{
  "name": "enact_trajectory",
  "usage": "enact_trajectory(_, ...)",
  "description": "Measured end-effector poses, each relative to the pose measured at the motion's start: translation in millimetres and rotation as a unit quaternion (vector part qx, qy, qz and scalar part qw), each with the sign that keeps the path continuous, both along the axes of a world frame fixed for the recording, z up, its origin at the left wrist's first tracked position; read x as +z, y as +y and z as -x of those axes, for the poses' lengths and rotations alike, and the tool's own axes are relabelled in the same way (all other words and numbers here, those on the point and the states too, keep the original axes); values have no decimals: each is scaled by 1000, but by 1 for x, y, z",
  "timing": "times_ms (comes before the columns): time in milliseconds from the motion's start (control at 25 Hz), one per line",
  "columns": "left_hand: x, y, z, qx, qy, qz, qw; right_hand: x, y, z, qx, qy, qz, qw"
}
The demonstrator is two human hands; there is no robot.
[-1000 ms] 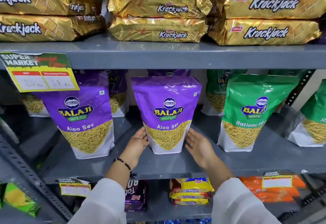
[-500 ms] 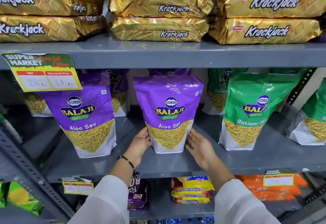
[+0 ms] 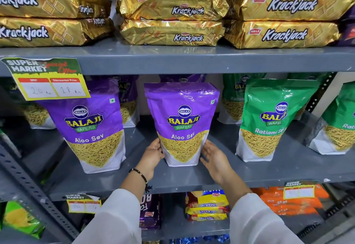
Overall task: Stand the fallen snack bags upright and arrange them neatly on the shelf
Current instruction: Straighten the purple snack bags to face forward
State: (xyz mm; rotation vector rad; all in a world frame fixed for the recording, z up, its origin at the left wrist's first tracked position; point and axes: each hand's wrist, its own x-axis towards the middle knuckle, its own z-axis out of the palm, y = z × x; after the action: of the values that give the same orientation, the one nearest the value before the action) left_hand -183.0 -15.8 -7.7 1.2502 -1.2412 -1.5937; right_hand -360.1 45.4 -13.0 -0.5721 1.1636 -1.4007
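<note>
A purple Aloo Sev bag stands upright at the middle of the grey shelf. My left hand curls against its lower left edge. My right hand is spread beside its lower right corner, fingertips just at the bag. Another purple Aloo Sev bag stands upright to the left. A green Ratlami Sev bag stands to the right, leaning slightly. A second green bag is cut off at the right edge. More purple bags and green bags stand behind.
Gold Krackjack packs are stacked on the shelf above. A yellow price tag hangs over the left bag's top. A perforated metal post slants at the lower left. Biscuit packs lie on the shelf below.
Both hands stay at the base of the middle purple bag. My right hand has eased slightly off its corner. The bags have not visibly moved.
</note>
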Motion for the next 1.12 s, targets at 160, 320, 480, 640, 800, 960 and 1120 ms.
enact_trajectory(160, 3, 5, 5, 13, 15, 3, 1000, -1, -1, 2, -1, 10, -2, 1000)
enact_trajectory(320, 5, 4, 7, 50, 16, -2, 999, -2, -3, 9, 13, 35, -19, 999)
enact_trajectory(480, 2, 10, -1, 166, 11, 14, 986, 1, 6, 13, -94, -9, -40, 995)
enact_trajectory(640, 5, 31, -34, 215, 92, 88, 968, 18, 20, -12, -89, -64, -20, 994)
enact_trajectory(800, 4, 35, -109, 290, 230, 78, 926, 33, 16, -67, 28, -69, 2, 997)
enact_trajectory(960, -3, 21, -169, 422, 136, 136, 886, 22, -6, -110, 51, -74, 12, 996)
enact_trajectory(1120, 10, 2, -200, 346, 160, 107, 918, 7, -40, -160, 42, -59, 0, 997)
